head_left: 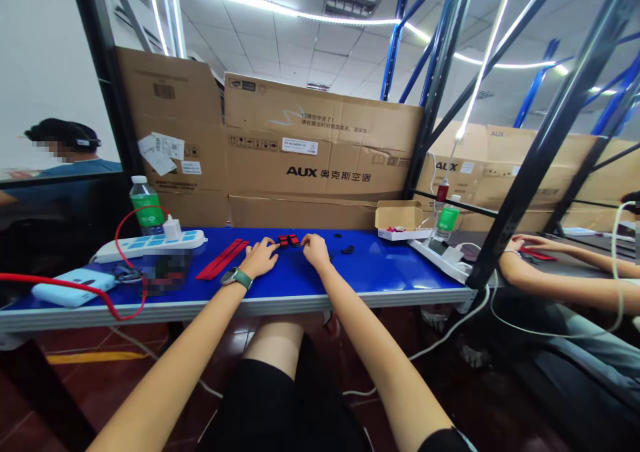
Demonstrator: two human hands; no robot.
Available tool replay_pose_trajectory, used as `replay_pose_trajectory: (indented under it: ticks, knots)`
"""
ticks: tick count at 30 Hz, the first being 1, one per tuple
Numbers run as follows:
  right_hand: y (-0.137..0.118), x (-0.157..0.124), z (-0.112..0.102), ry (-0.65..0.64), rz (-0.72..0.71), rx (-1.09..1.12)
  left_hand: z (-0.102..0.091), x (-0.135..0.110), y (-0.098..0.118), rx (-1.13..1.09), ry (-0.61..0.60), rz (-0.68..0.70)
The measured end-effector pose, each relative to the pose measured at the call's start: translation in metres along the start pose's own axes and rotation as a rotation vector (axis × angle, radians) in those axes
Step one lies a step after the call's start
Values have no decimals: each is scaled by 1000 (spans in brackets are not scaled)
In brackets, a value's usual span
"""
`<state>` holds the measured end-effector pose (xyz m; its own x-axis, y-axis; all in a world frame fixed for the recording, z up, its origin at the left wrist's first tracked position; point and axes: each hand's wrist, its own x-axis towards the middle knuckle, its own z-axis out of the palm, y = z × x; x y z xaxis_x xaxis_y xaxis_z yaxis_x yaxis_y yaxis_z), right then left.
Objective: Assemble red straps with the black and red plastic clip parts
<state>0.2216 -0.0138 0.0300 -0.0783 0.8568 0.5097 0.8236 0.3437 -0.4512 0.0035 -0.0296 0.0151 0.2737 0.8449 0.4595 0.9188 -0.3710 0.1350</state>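
Bright, cool white light comes from above, from LED strip lights (pixel 300 16) looping across the ceiling. It leaves a pale glare on the glossy blue tabletop (pixel 395 269), where the left hand (pixel 259 257) and right hand (pixel 316 251) cast only faint, soft shadows. The floor (pixel 495 405) beneath the table is much dimmer, its detail sinking into deep shadow. Wide-angle distortion bends the edges of the view, so the steel rack posts (pixel 565 132) on the right lean steeply. Most of the scene looks fairly sharp, but a blocky pixelated patch (pixel 167 271) blurs one spot on the table.
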Motion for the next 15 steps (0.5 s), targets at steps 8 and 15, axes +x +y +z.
replay_pose_trajectory:
  ticks: [8,15]
  knots:
    - [-2,-17,-2,51,373,-361,10,-3,-6,85,232,-455]
    - [-6,-19,-4,-34,287,-354,-4,-2,5,55,228,-259]
